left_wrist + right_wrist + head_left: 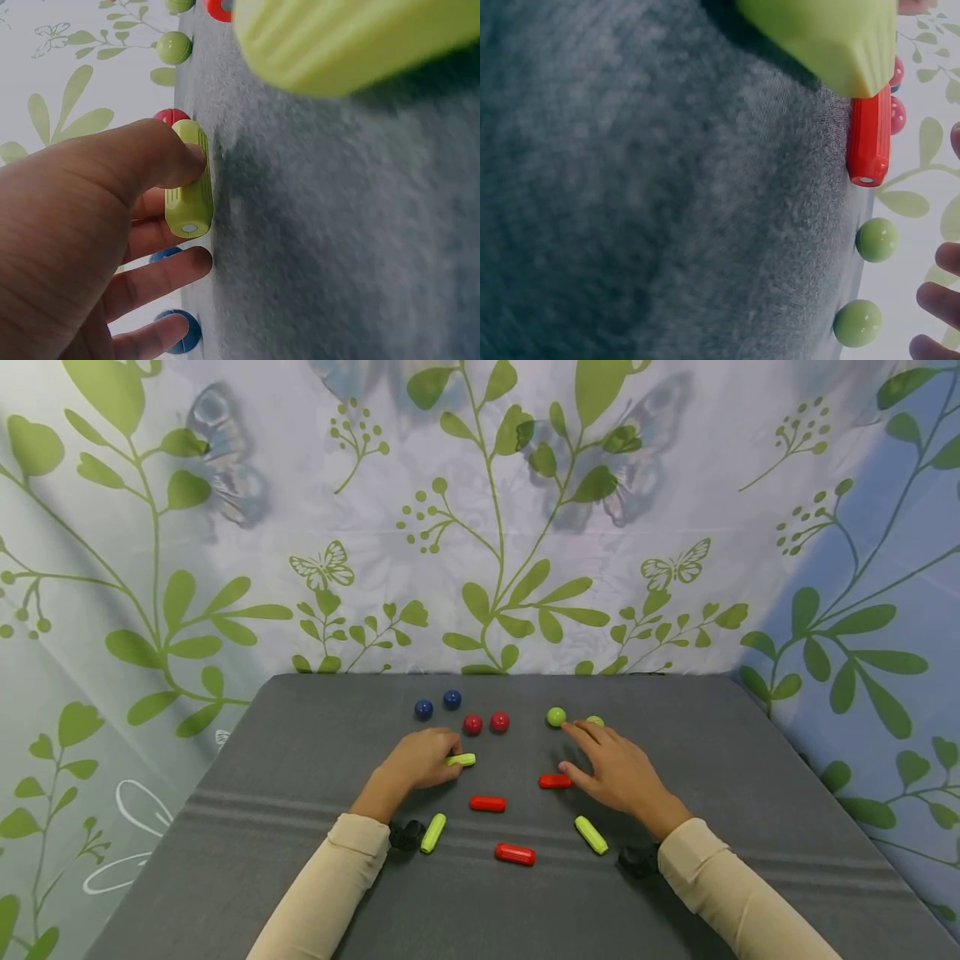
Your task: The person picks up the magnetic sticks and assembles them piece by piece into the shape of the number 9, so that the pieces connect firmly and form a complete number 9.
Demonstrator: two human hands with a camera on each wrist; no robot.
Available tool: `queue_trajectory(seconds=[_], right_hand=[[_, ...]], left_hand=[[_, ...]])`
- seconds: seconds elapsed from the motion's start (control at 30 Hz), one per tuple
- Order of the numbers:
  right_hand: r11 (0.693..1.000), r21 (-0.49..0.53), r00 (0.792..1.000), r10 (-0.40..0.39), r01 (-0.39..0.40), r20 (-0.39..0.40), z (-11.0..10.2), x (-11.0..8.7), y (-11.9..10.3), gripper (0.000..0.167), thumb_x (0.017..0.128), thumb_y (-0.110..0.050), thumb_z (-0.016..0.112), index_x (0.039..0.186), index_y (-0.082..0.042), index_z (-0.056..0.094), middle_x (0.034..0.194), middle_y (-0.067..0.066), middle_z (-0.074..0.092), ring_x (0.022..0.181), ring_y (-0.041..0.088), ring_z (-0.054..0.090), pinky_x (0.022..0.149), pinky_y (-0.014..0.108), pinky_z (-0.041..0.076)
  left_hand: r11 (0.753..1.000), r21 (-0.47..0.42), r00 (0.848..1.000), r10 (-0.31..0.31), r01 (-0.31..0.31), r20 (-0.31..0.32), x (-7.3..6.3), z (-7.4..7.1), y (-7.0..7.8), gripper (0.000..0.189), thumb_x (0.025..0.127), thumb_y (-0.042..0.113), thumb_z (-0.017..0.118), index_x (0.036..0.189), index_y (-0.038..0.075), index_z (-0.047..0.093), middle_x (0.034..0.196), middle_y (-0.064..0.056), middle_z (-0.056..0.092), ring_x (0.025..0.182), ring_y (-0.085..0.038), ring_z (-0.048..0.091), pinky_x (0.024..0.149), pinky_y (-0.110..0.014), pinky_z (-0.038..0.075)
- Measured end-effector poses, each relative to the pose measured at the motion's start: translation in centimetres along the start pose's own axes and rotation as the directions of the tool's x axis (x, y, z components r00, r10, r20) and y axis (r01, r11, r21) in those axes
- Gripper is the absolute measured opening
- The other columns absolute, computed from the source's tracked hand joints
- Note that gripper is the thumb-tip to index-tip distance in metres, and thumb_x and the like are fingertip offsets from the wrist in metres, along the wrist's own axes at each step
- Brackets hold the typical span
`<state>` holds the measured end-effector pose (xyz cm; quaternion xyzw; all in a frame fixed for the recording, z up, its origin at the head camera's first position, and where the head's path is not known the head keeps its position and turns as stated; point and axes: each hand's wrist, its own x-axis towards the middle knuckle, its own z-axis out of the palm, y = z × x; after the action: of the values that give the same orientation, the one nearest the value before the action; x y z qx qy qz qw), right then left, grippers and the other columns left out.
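My left hand point(420, 757) pinches a short yellow-green ribbed stick point(462, 760) at the table's middle left. In the left wrist view the thumb point(169, 154) lies across that stick, with fingers behind it. My right hand point(621, 774) hovers with spread, relaxed fingers and holds nothing. Beneath its thumb in the head view lies a red ribbed stick point(554, 782). Just beyond its fingertips are two green balls, one point(556, 717) in full view and the other point(595, 721) partly hidden by the hand. Only a few right fingertips point(939, 302) show in the right wrist view.
Two more red sticks point(487, 803) point(515, 854) lie mid-table. Yellow-green sticks lie beside the left wrist point(432, 833) and the right wrist point(591, 835). Two blue balls point(423, 709) and two red balls point(499, 721) sit toward the back of the grey table point(337, 702), before a patterned curtain point(525, 527).
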<state>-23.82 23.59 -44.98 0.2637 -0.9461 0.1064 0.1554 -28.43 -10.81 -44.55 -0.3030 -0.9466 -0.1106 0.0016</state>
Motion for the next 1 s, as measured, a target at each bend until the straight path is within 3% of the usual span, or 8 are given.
queue_trajectory(seconds=[0.33, 0.57, 0.7, 0.9, 1.0], right_hand=[[1.000, 0.001, 1.000, 0.006, -0.006, 0.009, 0.0, -0.2, 0.0, 0.066, 0.096, -0.047, 0.066, 0.150, -0.013, 0.048, 0.143, 0.014, 0.052, 0.120, 0.039, 0.057, 0.092, 0.058, 0.048], [1.000, 0.008, 1.000, -0.012, 0.012, -0.008, 0.0, 0.0, 0.2, 0.064, 0.096, -0.046, 0.067, 0.148, -0.013, 0.050, 0.141, 0.014, 0.054, 0.118, 0.038, 0.059, 0.092, 0.057, 0.048], [0.998, 0.057, 1.000, 0.002, -0.003, 0.020, -0.2, 0.6, 0.6, 0.064, 0.096, -0.044, 0.069, 0.148, -0.011, 0.051, 0.138, 0.014, 0.055, 0.119, 0.036, 0.059, 0.092, 0.056, 0.049], [0.975, 0.203, 0.995, 0.074, -0.087, 0.070, -0.5, 2.1, 1.8, 0.064, 0.095, -0.029, 0.073, 0.150, -0.007, 0.047, 0.136, 0.017, 0.053, 0.113, 0.035, 0.060, 0.089, 0.054, 0.050], [0.967, 0.225, 0.991, 0.100, -0.118, 0.090, -0.6, 2.9, 2.3, 0.064, 0.095, -0.024, 0.074, 0.150, -0.007, 0.046, 0.137, 0.018, 0.052, 0.111, 0.036, 0.060, 0.089, 0.054, 0.049]], left_hand=[[1.000, -0.001, 1.000, 0.023, -0.023, 0.014, 1.1, -0.5, 1.1, 0.012, 0.091, 0.025, 0.073, 0.093, 0.019, 0.063, 0.084, 0.008, 0.054, 0.071, -0.013, 0.050, 0.065, -0.031, 0.045], [0.997, 0.021, 0.997, 0.079, -0.080, 0.017, 2.3, -0.8, 2.0, 0.012, 0.091, 0.024, 0.072, 0.097, 0.018, 0.064, 0.086, 0.006, 0.056, 0.074, -0.013, 0.051, 0.067, -0.033, 0.046], [0.995, 0.040, 0.995, 0.096, -0.097, 0.021, 3.0, -0.8, 2.5, 0.013, 0.092, 0.025, 0.072, 0.099, 0.018, 0.064, 0.088, 0.007, 0.055, 0.073, -0.012, 0.051, 0.067, -0.032, 0.045], [0.992, 0.028, 0.993, 0.120, -0.120, 0.022, 3.7, -0.6, 3.3, 0.013, 0.092, 0.024, 0.073, 0.098, 0.018, 0.063, 0.088, 0.007, 0.055, 0.074, -0.012, 0.051, 0.067, -0.032, 0.045], [0.992, 0.033, 0.993, 0.117, -0.118, 0.031, 3.9, -0.3, 3.7, 0.013, 0.092, 0.025, 0.072, 0.099, 0.018, 0.064, 0.088, 0.007, 0.055, 0.075, -0.012, 0.052, 0.069, -0.031, 0.046]])
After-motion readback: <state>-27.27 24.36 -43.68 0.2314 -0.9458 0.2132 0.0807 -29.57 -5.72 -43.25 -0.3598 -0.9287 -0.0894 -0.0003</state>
